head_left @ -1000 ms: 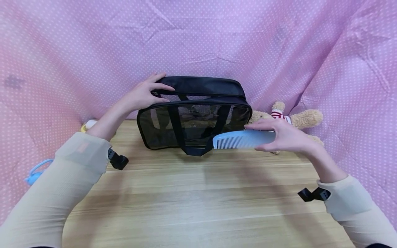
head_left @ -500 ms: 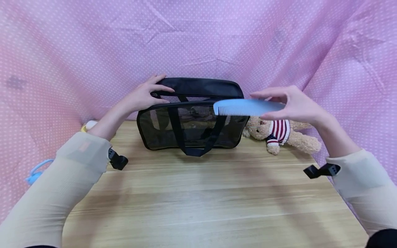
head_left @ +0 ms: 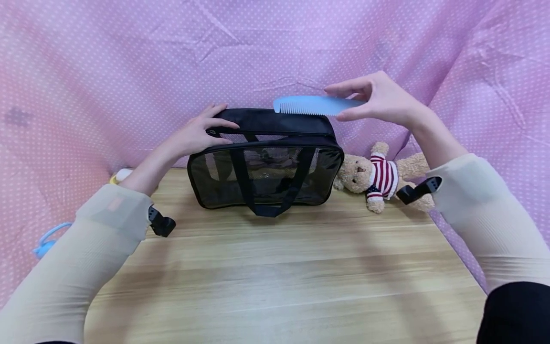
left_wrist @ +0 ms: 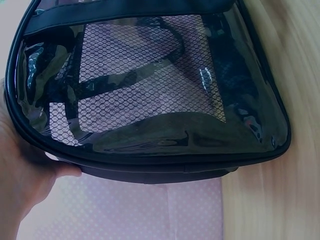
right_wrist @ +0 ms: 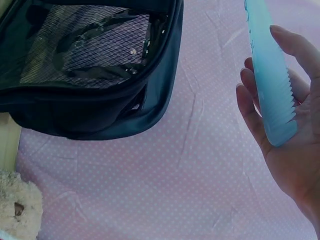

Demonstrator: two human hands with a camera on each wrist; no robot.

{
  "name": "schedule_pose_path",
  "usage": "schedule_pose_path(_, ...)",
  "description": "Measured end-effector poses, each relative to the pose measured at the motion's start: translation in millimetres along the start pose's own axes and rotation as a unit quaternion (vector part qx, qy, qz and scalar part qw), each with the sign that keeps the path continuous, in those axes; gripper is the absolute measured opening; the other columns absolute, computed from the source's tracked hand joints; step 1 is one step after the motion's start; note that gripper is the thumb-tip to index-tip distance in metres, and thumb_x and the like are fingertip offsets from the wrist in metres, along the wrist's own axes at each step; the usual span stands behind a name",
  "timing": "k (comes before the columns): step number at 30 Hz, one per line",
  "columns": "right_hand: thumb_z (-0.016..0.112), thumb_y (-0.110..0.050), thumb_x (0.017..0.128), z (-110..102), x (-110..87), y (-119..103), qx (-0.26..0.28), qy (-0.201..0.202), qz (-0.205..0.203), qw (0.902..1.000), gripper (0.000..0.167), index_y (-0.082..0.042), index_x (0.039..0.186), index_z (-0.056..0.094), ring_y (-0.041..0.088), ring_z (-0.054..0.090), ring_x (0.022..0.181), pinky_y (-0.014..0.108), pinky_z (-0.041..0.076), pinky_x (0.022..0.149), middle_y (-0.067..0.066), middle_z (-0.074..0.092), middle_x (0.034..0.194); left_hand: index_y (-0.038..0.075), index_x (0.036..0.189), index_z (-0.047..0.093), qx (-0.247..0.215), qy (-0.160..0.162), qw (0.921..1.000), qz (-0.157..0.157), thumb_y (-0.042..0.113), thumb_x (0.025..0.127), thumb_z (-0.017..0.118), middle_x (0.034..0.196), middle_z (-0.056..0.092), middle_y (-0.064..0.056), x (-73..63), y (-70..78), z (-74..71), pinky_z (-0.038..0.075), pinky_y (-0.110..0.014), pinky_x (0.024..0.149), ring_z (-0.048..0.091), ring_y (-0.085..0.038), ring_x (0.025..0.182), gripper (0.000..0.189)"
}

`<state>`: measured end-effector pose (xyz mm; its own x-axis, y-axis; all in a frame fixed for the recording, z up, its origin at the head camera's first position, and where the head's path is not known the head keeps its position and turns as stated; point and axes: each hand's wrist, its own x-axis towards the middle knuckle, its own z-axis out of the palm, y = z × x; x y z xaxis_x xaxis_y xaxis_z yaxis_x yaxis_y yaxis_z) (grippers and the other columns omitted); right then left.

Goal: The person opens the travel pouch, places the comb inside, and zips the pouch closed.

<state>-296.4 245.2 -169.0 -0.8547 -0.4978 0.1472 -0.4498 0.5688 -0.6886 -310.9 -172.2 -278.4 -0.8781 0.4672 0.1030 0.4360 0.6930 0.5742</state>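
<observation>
A black bag [head_left: 266, 174] with see-through dark panels and a hanging strap handle stands at the back of the wooden table; a gap along its top shows a mesh inside. My left hand [head_left: 195, 134] holds the bag's upper left corner, its fingers spread over the top edges. In the left wrist view that hand [left_wrist: 25, 165] wraps the bag's side. Above the bag's right rear edge, my right hand [head_left: 382, 100] pinches a light blue comb [head_left: 307, 105] between thumb and fingers, teeth facing down. The right wrist view shows the comb [right_wrist: 272, 85] apart from the bag.
A teddy bear [head_left: 384, 177] in a striped top lies right of the bag. Behind my left forearm is a white and yellow item [head_left: 120, 175], partly hidden. A blue looped object [head_left: 47, 243] lies at far left. A pink dotted cloth [head_left: 275, 52] hangs behind the table [head_left: 275, 277].
My right hand has lifted the comb from in front of the bag's lower right to above its top, uncovering the teddy bear. My left hand has stayed on the bag's corner.
</observation>
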Motion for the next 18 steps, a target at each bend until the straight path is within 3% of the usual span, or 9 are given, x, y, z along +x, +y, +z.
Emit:
schedule_pose_path(10,0.088,-0.027,0.083,5.3,30.3,-8.9,-0.06,-0.016,0.015,0.9979,0.061,-0.025,0.14,0.066,0.005,0.07,0.11,0.011,0.051,0.091,-0.002,0.062,0.148,0.016,0.145,0.06,-0.008,0.0,1.0,0.003,0.027,0.101,0.066,0.176,0.005,0.0,-0.8,2.1,0.2,-0.004,-0.069,0.127,-0.014,-0.026,0.163,0.046)
schedule_pose_path(18,0.087,-0.031,0.083,13.6,47.8,-9.1,-0.064,-0.023,0.014,0.9976,0.059,-0.029,0.139,0.066,0.013,0.06,0.126,0.024,0.049,0.101,-0.007,0.064,0.145,0.016,0.146,0.059,-0.014,0.001,0.9999,0.003,0.027,0.101,0.066,0.176,0.004,-0.001,-1.3,2.5,0.1,-0.004,-0.069,0.127,-0.015,-0.026,0.162,0.047)
